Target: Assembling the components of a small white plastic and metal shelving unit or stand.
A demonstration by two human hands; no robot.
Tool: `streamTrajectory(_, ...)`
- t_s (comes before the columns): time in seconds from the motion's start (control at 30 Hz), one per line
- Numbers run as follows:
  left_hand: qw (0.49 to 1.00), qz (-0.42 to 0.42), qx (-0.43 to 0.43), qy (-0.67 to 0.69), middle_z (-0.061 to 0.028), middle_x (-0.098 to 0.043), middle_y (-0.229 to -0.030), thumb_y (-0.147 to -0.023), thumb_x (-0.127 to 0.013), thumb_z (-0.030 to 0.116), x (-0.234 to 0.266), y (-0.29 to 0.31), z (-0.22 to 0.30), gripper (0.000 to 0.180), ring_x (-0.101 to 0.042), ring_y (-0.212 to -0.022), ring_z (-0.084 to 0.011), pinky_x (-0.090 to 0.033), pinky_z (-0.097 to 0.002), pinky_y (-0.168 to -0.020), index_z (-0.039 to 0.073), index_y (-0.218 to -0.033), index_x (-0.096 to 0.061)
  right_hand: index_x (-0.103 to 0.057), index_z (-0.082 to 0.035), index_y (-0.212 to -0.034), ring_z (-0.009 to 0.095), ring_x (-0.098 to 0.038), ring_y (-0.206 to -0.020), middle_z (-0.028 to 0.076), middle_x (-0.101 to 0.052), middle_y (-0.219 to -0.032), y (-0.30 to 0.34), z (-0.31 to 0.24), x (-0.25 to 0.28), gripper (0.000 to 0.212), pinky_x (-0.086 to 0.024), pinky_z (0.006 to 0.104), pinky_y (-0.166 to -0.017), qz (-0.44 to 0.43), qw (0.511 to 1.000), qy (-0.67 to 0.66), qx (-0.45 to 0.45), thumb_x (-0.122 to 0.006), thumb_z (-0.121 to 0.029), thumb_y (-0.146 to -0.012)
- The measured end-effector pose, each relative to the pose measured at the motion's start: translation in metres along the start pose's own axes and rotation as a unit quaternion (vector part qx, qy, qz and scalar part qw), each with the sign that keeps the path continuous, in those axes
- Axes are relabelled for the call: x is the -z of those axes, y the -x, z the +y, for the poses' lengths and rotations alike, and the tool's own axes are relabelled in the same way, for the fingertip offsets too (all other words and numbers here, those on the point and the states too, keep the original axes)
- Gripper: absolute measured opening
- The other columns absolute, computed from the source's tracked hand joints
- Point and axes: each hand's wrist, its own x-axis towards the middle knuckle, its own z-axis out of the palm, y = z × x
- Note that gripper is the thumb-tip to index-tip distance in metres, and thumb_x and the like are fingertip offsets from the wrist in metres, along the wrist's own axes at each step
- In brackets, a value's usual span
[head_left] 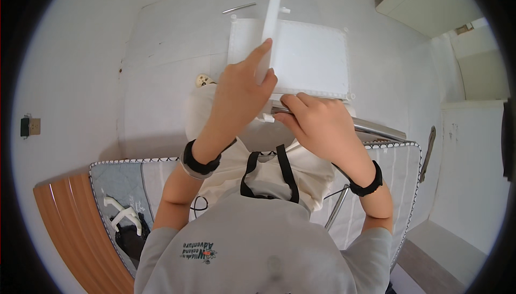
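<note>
A long white plastic bar point(273, 9) rises away from me, its lower part between the thumb and fingers of my left hand point(242, 87). The index finger of that hand stretches along the bar. My right hand point(323, 126) is closed round shiny metal tubes point(379, 130), which lie across my lap and stick out to the right. By its fingertips, at the left end of the tubes, a small white piece point(267, 117) shows; its kind is unclear. Beyond both hands lies a white rectangular panel point(310, 57) with small rings at its corners.
A loose metal tube point(239, 8) lies on the far floor. I sit on a bed point(382, 186) with a grey cover. White curved plastic pieces point(124, 216) and a black bag point(130, 241) rest on its left. A brown wooden board point(70, 213) stands beyond; a pale cabinet point(430, 1) is far right.
</note>
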Motion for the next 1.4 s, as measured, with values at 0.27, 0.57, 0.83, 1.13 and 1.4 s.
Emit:
streamTrajectory(0.27, 0.997, -0.044, -0.011, 0.063, -0.0122, -0.054, -0.067, -0.075, -0.062, 0.014, -0.007, 0.001, 0.000, 0.048, -0.041, -0.042, -0.0134, -0.038, -0.0285, -0.045, 0.016, -0.122, -0.051, -0.058, -0.003, -0.085, 0.023, -0.050, -0.056, 0.008, -0.056, -0.070, 0.058, 0.006, 0.025, 0.014, -0.042, 0.0333, -0.057, 0.356, 0.931, -0.002, 0.086, -0.063, -0.007, -0.072)
streamTrajectory(0.57, 0.998, -0.036, 0.034, 0.036, 0.0027, -0.040, -0.065, -0.082, -0.058, 0.012, -0.005, -0.003, 0.008, 0.043, -0.029, -0.051, -0.0041, -0.023, -0.0190, -0.044, 0.020, -0.124, -0.051, -0.054, 0.003, -0.092, 0.024, -0.053, -0.068, 0.018, -0.056, -0.080, 0.269, 0.118, -0.019, 0.018, -0.044, 0.0314, -0.062, 0.362, 0.738, 0.100, -0.560, -0.052, -0.012, -0.085)
streamTrajectory(0.83, 0.999, -0.042, 0.032, 0.000, -0.0080, -0.056, -0.077, -0.081, -0.060, 0.013, -0.007, 0.001, 0.009, 0.045, -0.028, -0.047, -0.0068, -0.031, -0.0213, -0.044, 0.018, -0.125, -0.049, -0.046, 0.004, -0.110, 0.042, -0.052, -0.100, 0.026, -0.056, -0.104, 0.412, 0.111, -0.259, 0.050, -0.040, 0.0474, -0.086, -0.015, 0.685, -0.032, -0.728, -0.057, -0.034, -0.079)
streamTrajectory(1.13, 0.993, -0.063, 0.046, 0.091, -0.0070, -0.058, -0.081, -0.079, -0.059, 0.009, -0.003, 0.001, 0.008, 0.049, -0.036, -0.046, -0.0065, -0.034, -0.0220, -0.045, 0.014, -0.126, -0.047, -0.048, 0.002, -0.085, 0.025, -0.051, -0.057, 0.014, -0.055, -0.069, 0.321, 0.110, -0.135, 0.026, -0.041, 0.0357, -0.054, 0.407, 0.666, 0.041, -0.623, -0.057, -0.022, -0.085)
streamTrajectory(1.4, 0.994, -0.077, 0.030, 0.065, -0.0090, -0.057, -0.081, -0.079, -0.057, 0.012, 0.001, 0.003, 0.009, 0.048, -0.040, -0.046, -0.0086, -0.037, -0.0241, -0.047, 0.011, -0.126, -0.046, -0.049, -0.001, -0.104, 0.007, -0.040, -0.044, 0.013, -0.061, -0.081, 0.174, 0.073, 0.002, 0.027, -0.032, 0.0194, -0.042, 0.557, 0.647, -0.375, -0.363, -0.051, -0.023, -0.089)
